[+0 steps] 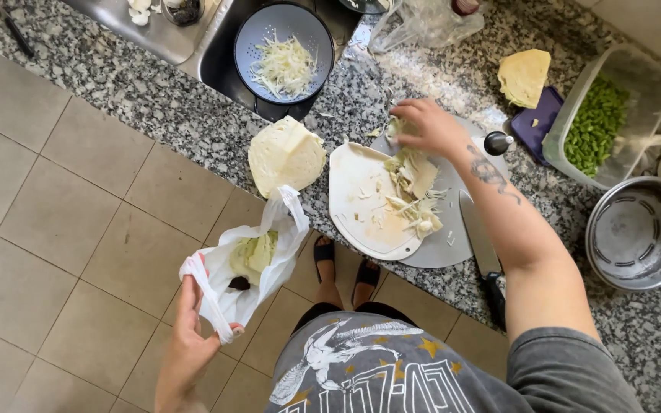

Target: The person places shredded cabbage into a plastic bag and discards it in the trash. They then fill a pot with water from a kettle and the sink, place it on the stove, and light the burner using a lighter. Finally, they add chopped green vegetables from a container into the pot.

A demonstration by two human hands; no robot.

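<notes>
The left hand (193,336) hangs out over the tiled floor (55,191), well clear of the counter's front edge, its fingers closed on the gathered rim of a white plastic bag (250,264) that sags open toward the counter and shows pale green cabbage scraps inside. The right hand (428,126) reaches across the granite counter (193,115) to the far edge of the white cutting board (365,203), fingers curled down onto a clump of cabbage trimmings (413,187); whether they have actually pinched any I cannot tell. The board lies on a grey mat and its near corner sits close to the counter's front edge, with more trimmings piled along its right side. A knife (480,245) lies just beside the board on the right, under the forearm, its handle reaching the counter's edge. Left of the board, a half cabbage (286,155) rests cut face up, near the front edge and just above the bag's mouth. Behind it a blue colander (284,50) of shredded cabbage sits in the sink. To the right stand a steel bowl (640,233), a clear tub of green beans (602,118) and another cabbage wedge (524,76). The widest open room is the floor to the left.
</notes>
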